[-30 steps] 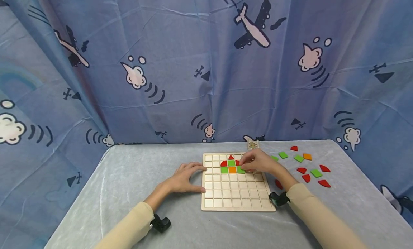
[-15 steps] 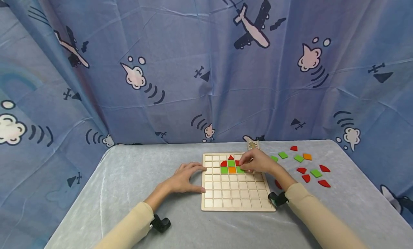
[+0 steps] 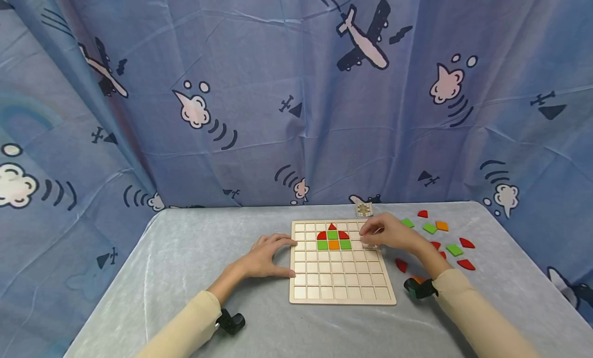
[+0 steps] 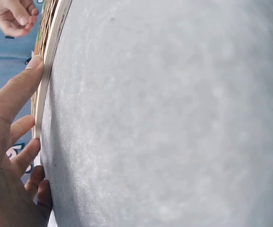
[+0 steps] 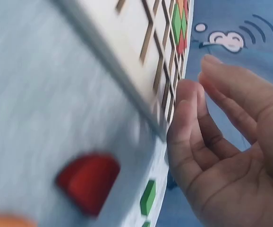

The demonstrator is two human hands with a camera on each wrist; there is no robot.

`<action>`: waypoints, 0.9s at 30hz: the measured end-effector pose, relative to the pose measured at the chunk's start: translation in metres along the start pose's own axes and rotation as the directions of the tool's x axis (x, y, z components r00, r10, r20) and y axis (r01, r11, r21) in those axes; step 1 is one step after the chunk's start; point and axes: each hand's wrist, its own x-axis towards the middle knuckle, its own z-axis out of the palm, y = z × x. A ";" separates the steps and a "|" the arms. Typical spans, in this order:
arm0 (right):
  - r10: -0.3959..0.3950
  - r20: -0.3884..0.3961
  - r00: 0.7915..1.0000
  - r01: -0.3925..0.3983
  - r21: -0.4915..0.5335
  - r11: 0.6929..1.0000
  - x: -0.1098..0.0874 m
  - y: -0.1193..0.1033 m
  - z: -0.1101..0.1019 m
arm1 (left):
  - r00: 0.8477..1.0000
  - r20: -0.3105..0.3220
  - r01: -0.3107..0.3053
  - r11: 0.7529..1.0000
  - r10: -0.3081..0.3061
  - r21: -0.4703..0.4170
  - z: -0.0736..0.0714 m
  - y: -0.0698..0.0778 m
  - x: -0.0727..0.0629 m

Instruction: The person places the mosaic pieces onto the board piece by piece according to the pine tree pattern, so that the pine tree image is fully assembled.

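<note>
A pale wooden grid board (image 3: 324,283) lies on the table. Several flat pieces fill cells near its top: a red triangle (image 3: 331,226), two red quarter-round pieces (image 3: 343,235), three green squares (image 3: 345,244) and an orange square (image 3: 333,244). My left hand (image 3: 266,255) is spread beside the board, its thumb and fingertips against the left edge. In the left wrist view its thumb (image 4: 21,90) touches the rim. My right hand (image 3: 386,232) hovers over the board's upper right, fingers loosely bent. The right wrist view shows no piece between those fingers (image 5: 186,113).
Loose pieces lie right of the board, including a green square (image 3: 454,250), an orange square (image 3: 442,226) and red quarter-rounds (image 3: 466,243). One red piece (image 3: 401,265) lies near the board's right edge. A small patterned card (image 3: 364,209) sits behind the board; a blue curtain (image 3: 231,116) hangs beyond.
My right hand has moved right, off the right-hand red quarter-round and green square, which now show fully in their cells. My left hand has stayed at the board's edge.
</note>
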 end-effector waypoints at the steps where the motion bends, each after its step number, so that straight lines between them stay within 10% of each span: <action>1: 0.006 0.003 1.000 -0.006 0.002 1.000 -0.003 0.001 -0.002 | 1.000 0.000 0.000 1.000 0.000 0.000 0.000 0.000 0.000; 27: 0.093 0.062 0.994 -0.093 -0.004 0.996 -0.072 0.033 -0.028 | 1.000 0.001 0.007 1.000 -0.007 0.009 0.002 0.000 0.001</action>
